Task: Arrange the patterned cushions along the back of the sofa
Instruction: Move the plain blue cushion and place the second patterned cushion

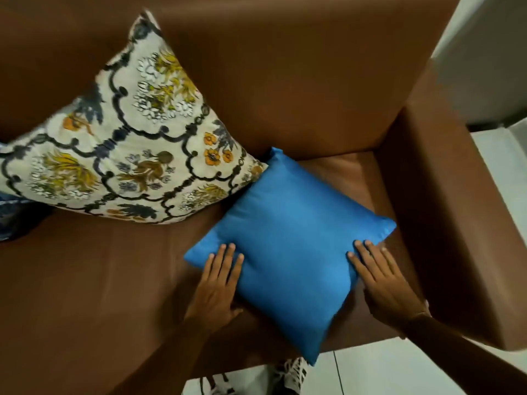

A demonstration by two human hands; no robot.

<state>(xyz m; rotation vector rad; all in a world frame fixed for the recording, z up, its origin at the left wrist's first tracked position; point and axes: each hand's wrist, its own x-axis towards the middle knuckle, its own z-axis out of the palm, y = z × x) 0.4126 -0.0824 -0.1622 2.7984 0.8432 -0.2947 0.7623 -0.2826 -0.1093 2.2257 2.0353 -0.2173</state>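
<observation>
A cream cushion with a dark lattice and yellow-orange flowers (125,143) leans against the brown sofa back (285,67), left of centre. A plain blue cushion (291,240) lies flat on the seat, turned like a diamond, one corner hanging over the front edge. My left hand (219,283) grips its left edge, fingers on top and thumb under. My right hand (382,280) holds its right edge, fingers flat on top. At the far left edge a dark blue patterned cushion (11,218) shows only in part.
The sofa's right armrest (445,212) stands close beside the blue cushion. Bare brown seat (94,280) stretches to the left of my hands. White floor tiles (370,372) and patterned shoes (291,374) show below the seat's front edge. A white wall rises at the upper right.
</observation>
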